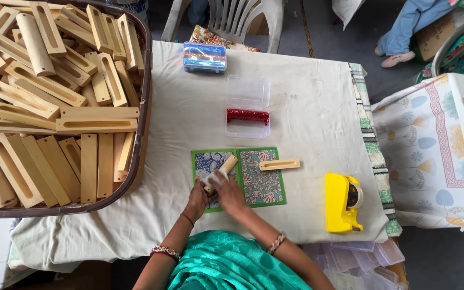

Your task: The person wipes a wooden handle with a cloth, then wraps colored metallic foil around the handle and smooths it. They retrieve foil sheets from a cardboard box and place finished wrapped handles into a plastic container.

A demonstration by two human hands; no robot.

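Both hands meet over the blue patterned sheet [206,164] on the counter [307,107]: the left hand [198,197] and right hand [229,194] have their fingers curled around a wooden block [222,171], tilted up, probably to keep it steady over the paper. Just right of the fingers lie a second sheet [261,182] and a slotted wooden piece [279,165]; the yellow tape dispenser [342,203] sits further right, the basket of wooden blocks [145,102] to the left.

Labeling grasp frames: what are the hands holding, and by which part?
Both hands hold one wooden block by its lower end: left hand beneath it, right hand beside it. The upper end sticks out free.
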